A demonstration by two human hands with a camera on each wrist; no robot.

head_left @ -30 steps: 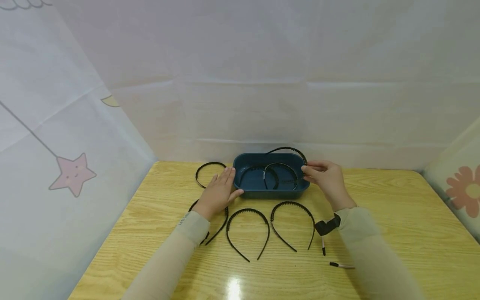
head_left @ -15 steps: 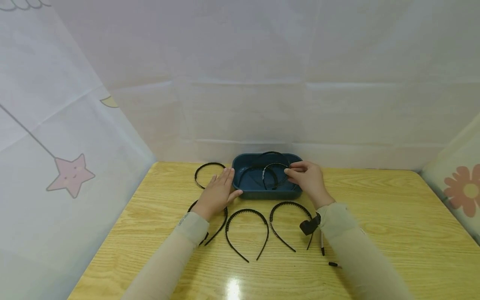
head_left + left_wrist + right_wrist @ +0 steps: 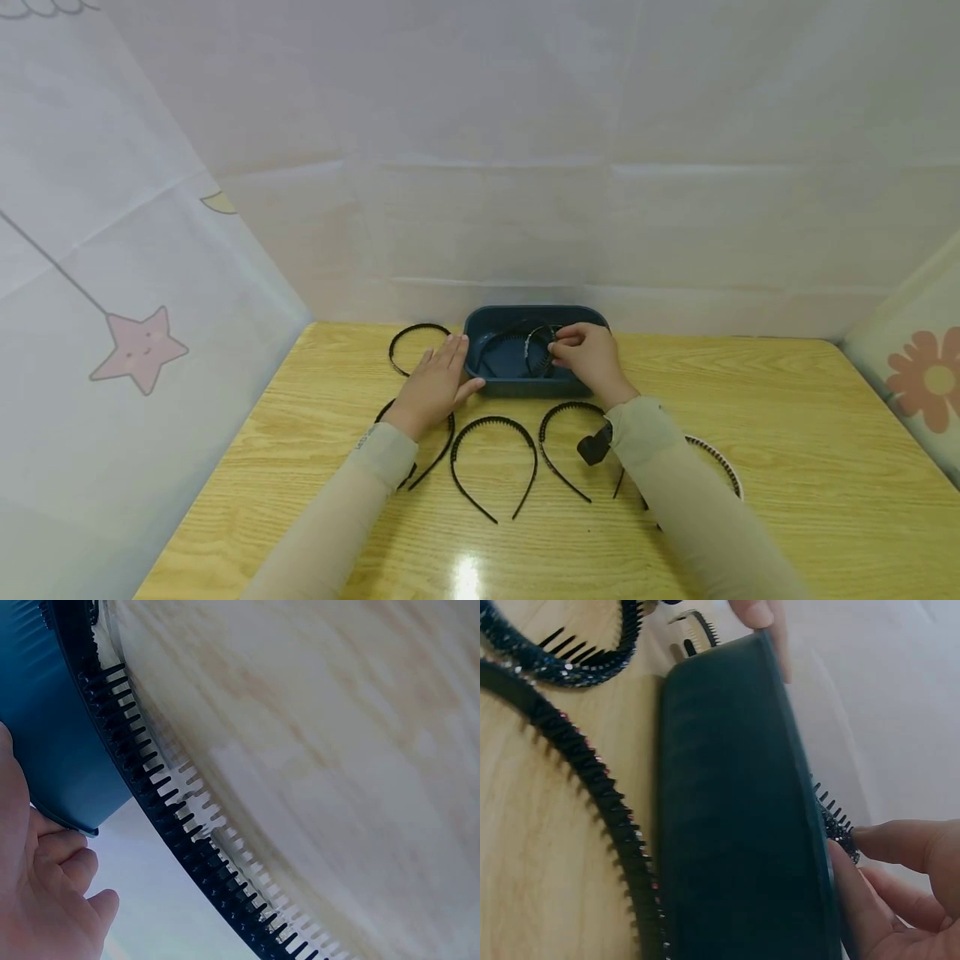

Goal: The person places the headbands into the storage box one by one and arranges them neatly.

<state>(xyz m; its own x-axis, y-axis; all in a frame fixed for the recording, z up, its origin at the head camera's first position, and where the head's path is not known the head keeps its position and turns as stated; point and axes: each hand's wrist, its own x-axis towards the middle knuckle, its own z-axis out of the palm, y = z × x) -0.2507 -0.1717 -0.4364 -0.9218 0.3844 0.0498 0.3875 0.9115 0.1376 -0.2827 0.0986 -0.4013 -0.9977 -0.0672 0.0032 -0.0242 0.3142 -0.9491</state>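
Note:
My right hand (image 3: 588,354) pinches a dark glittery toothed headband (image 3: 841,834) between thumb and fingers at the right part of a blue plastic box (image 3: 525,388). Much of that headband is hidden by the hand and the box wall. Other dark headbands (image 3: 491,340) lie inside the box; how many is unclear. My left hand (image 3: 432,385) rests against the box's left end with its fingers extended, the thumb at the front corner. Close to that hand, a black toothed headband (image 3: 161,806) crosses the left wrist view.
On the wooden table (image 3: 300,517), black headbands lie in front of the box: one in the middle (image 3: 495,420) and one on the right (image 3: 576,406). Another (image 3: 411,328) lies behind the left hand. A white-edged headband (image 3: 720,460) shows beyond the right sleeve. A white cloth (image 3: 480,208) hangs behind.
My right hand has moved left and inward over the box, lowering the headband from above the rim into it. The left hand stays in place. The white-edged headband has come into view beside my right sleeve.

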